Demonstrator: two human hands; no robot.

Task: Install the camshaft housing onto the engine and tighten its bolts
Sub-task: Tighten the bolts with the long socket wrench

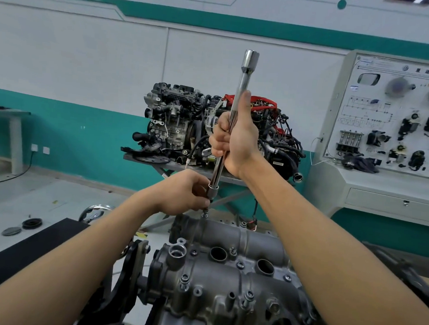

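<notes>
1. Two big things stand behind your work: a grey training board (392, 118) with parts mounted on it at the far right, and a display engine (185, 125) on a stand against the teal wall (84, 134).
2. Your camshaft housing (227, 271) lies directly below you, in the lower middle of the view, its round openings facing up.
3. Your long chrome socket wrench (240, 88) stands nearly upright over the housing's far edge, its top leaning slightly to the right.
4. Your right hand (237, 141) grips the shaft about midway, with the fingers wrapped round it and the thumb pointing up along it.
5. Your left hand (181, 193) holds the wrench's lower socket end, fingers curled in and pinching it.
6. Just under that socket, a far bolt (205, 215) stands in the housing's far edge. Whether the tool is seated on it, you cannot tell from this view.
</notes>
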